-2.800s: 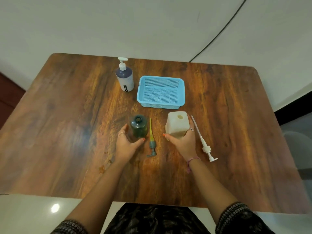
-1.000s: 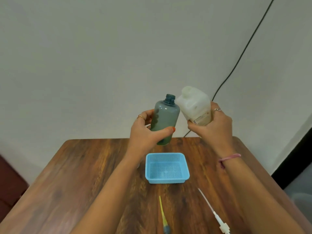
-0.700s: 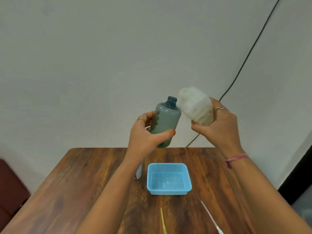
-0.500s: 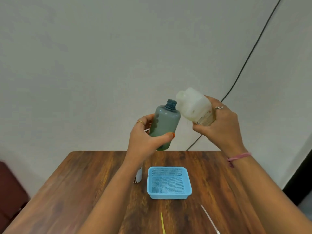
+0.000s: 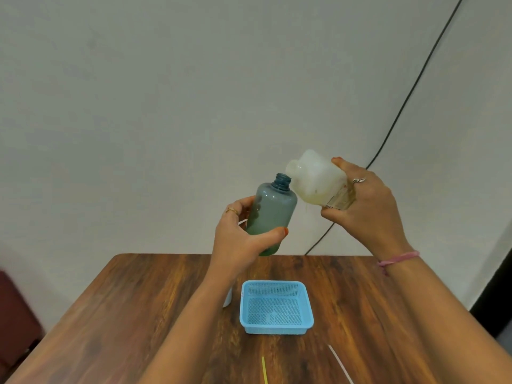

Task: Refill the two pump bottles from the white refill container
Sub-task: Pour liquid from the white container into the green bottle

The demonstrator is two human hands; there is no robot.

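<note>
**Refill container tipped toward the open green bottle**

The green pump bottle (image 5: 270, 214), pump removed and neck open, is gripped around its lower body by the left hand (image 5: 243, 239) and leans slightly right. The right hand (image 5: 365, 209) clasps the white refill container (image 5: 318, 181), tilted so its spout sits just above the neck, likely to pour. Both hover above the bench (image 5: 124, 309) and a blue basket (image 5: 277, 327).

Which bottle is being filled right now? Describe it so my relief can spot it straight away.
Above the far edge of the wooden table, the left hand holds a grey-green bottle up against the wall. It is uncapped, tilted slightly, right beside the white container in the right hand: rounder, darker, see-through.
</note>
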